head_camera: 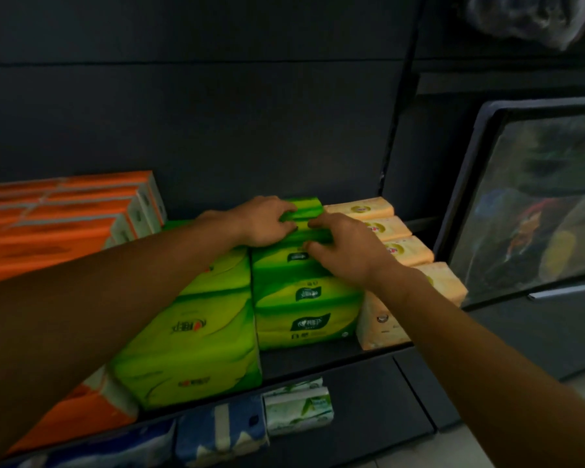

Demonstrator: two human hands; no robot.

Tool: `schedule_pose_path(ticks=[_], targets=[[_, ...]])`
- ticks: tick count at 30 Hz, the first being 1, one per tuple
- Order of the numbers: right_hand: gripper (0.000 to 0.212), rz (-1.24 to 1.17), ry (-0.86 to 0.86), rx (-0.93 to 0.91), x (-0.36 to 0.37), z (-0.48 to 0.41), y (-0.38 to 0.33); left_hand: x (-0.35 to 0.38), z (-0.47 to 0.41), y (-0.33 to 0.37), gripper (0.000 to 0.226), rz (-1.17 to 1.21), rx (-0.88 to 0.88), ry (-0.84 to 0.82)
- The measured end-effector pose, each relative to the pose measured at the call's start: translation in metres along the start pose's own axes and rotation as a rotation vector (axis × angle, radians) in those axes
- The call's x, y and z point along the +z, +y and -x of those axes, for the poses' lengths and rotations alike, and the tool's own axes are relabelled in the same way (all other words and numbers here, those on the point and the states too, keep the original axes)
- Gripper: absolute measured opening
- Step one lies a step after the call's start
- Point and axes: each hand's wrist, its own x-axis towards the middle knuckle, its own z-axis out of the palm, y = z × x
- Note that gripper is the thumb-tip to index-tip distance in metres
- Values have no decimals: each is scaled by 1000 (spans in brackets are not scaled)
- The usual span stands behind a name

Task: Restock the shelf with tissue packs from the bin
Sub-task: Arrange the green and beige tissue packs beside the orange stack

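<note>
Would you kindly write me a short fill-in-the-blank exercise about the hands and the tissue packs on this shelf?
The left hand and the right hand hold a green pack; the stack at the far left is coloured ____. The pale peach packs stand to the green pack's ____. The blue-patterned pack sits one level ____ the green pack. Missing words: orange; right; below.
</note>
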Motion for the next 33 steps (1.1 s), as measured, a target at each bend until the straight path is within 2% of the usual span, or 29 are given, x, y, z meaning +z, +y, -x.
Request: schedule_pose_path(ticks=[8, 17, 21, 26, 33], targets=[[53, 169, -25, -46, 16, -20, -1, 2, -16, -17, 38, -24, 20, 112], [47, 256, -2, -38, 21, -38, -2, -2, -31, -31, 44, -12, -1, 83], [45, 271, 4, -37, 20, -40, -3, -3, -34, -27, 44, -128, 15, 94], [45, 275, 7, -40, 19, -37, -3, 1, -30, -17, 19, -200, 28, 193], [45, 251, -6, -56, 16, -30, -5, -1, -19, -13, 13, -234, 81, 180]])
